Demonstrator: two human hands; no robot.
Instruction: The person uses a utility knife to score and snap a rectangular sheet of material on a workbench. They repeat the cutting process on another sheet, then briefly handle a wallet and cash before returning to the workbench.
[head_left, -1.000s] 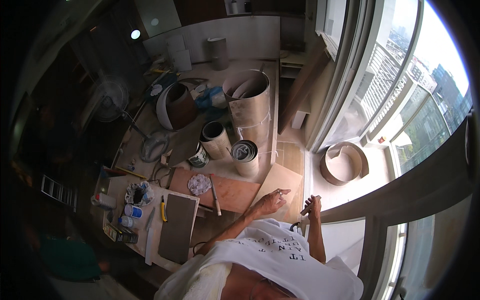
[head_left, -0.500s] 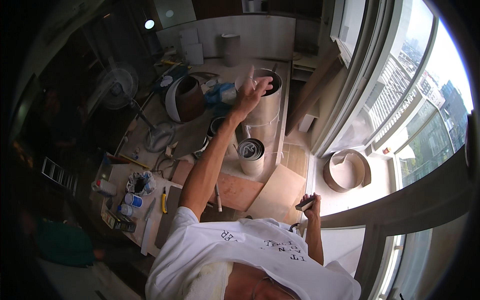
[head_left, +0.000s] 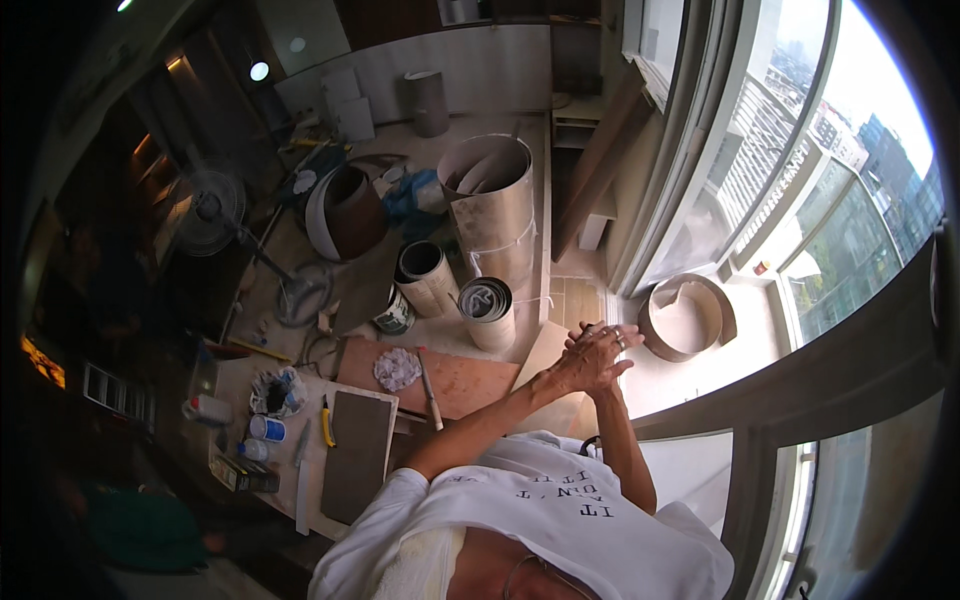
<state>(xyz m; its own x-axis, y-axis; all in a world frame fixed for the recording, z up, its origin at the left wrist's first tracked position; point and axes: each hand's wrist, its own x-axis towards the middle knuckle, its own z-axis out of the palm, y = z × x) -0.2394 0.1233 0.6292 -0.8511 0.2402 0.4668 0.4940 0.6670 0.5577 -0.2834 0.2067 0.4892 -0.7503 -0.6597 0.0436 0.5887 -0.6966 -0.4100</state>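
1. Swung back from above the rolls, the left hand [head_left: 592, 365] now meets the right hand [head_left: 608, 384] in front of the body; the right hand has risen a little.
2. Both hands are together, the left lying over the right with its fingers spread. What they grip is hidden: the small block seen earlier in the right hand cannot be made out, though it is probably between the palms.
3. Just below the hands lies a pale board [head_left: 541, 354], and beside it a reddish board [head_left: 480, 385] carrying a wooden-handled tool [head_left: 432, 395] and a crumpled white wad [head_left: 397, 369].
4. Beyond, on the table [head_left: 529, 322], stand a small roll [head_left: 488, 325], a second roll [head_left: 432, 288] and a large roll [head_left: 495, 225] bound with string.
5. Farther right, a curved band [head_left: 685, 345] rests near the window.
6. Winding and tying look done on the large roll; both boards remain flat and loose. Whether the block's surface is finished cannot be judged.
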